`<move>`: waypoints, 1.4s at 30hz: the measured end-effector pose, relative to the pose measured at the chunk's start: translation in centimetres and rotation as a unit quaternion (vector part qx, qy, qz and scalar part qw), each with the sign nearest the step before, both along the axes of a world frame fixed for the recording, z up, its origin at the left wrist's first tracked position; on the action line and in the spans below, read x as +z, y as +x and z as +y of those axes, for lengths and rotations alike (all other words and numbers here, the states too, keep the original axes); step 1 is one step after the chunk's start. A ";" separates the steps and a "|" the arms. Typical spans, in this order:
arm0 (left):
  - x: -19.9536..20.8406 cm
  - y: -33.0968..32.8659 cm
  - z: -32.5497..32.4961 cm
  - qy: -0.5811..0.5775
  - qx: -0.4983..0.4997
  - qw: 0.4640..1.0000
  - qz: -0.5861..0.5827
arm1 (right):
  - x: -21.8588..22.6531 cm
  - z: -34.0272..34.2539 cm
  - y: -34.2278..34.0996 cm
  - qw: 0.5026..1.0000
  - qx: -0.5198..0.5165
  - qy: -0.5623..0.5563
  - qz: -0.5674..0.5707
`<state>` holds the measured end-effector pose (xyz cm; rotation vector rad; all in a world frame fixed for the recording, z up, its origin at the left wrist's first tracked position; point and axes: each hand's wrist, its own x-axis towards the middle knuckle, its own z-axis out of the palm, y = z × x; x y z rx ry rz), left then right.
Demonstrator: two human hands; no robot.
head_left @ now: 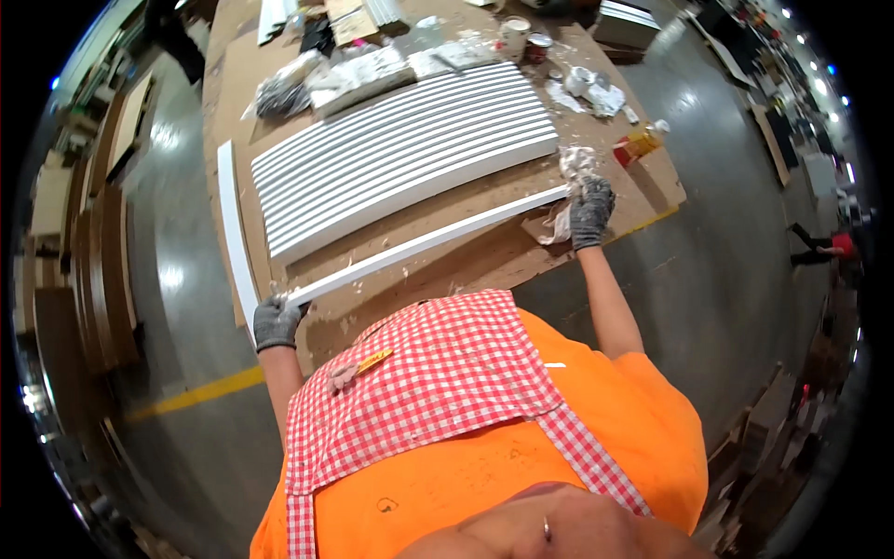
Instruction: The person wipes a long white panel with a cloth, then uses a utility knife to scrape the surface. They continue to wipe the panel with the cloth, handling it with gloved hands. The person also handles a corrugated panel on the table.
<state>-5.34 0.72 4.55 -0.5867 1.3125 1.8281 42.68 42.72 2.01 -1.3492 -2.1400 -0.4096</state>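
Note:
A long, narrow white strip (428, 235) runs slantwise across the near side of the table, between my two gloved hands. My left hand (277, 323), in a grey glove, is closed around its left end. At the other end my right hand (591, 212), gloved the same way, grips the strip; the undersides of its fingers are hidden. A crumpled whitish rag (577, 162) bunches beside my right hand, and I cannot tell whether the fingers also hold part of it. Beyond the strip, several white strips (405, 158) lie side by side in a row.
Another white strip (235, 219) lies along the table's left edge. A bottle of amber liquid (641, 143) stands at the right edge. Farther back are a plastic-wrapped bundle (287, 87), white-smeared blocks (361, 78), a tub (513, 38) and a small can (537, 48) on the cardboard-covered table (643, 186).

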 end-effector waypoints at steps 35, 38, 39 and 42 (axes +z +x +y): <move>3.6 5.6 -2.7 0.015 -0.233 0.877 0.420 | 13.9 -22.8 -22.1 0.888 0.392 -0.237 -0.033; 3.4 5.7 -2.5 0.038 -0.202 0.868 0.453 | 16.6 -26.1 -26.1 0.871 0.387 -0.299 -0.044; 4.8 6.5 -2.2 0.018 -0.228 0.855 0.465 | 16.5 -26.7 -27.3 0.868 0.416 -0.270 -0.010; 6.3 7.7 -2.1 0.071 -0.207 0.872 0.438 | 16.7 -28.9 -30.1 0.848 0.476 -0.228 0.046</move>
